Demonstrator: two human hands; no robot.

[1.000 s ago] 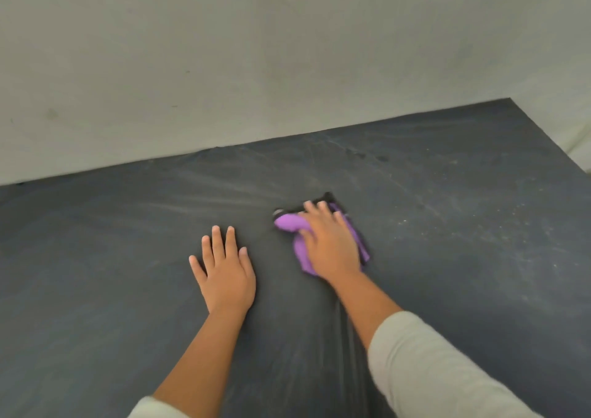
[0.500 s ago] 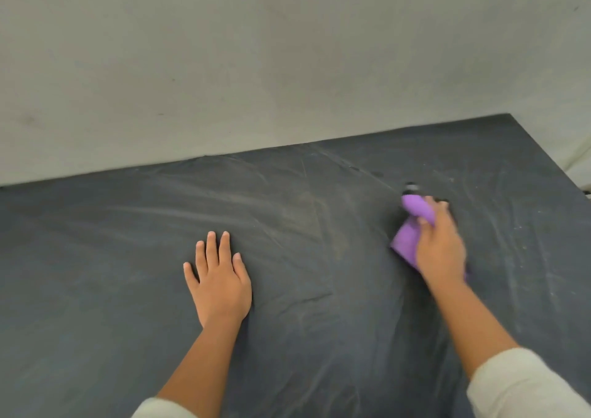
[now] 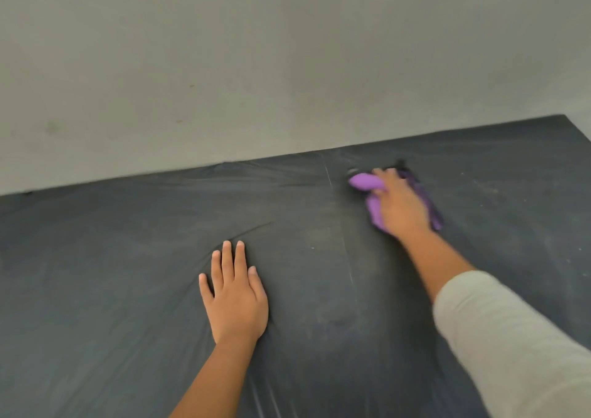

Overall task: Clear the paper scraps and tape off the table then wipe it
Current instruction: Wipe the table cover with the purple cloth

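A dark grey table [image 3: 128, 257] with a wrinkled, streaky surface fills the lower half of the view. My right hand [image 3: 399, 206] lies on top of a bunched purple cloth [image 3: 364, 182] at the far right of the table and grips it against the surface; the image is blurred there. My left hand [image 3: 235, 296] rests flat on the table near the middle, fingers straight and close together, holding nothing. No paper scraps or tape are in sight.
A plain pale wall [image 3: 256, 65] runs right along the table's far edge. The table's far right corner [image 3: 564, 117] shows at the right. Small light specks dot the surface at the far right.
My right hand has slid the purple cloth from the middle out to the right, then farther away toward the wall. My left hand has stayed flat in place.
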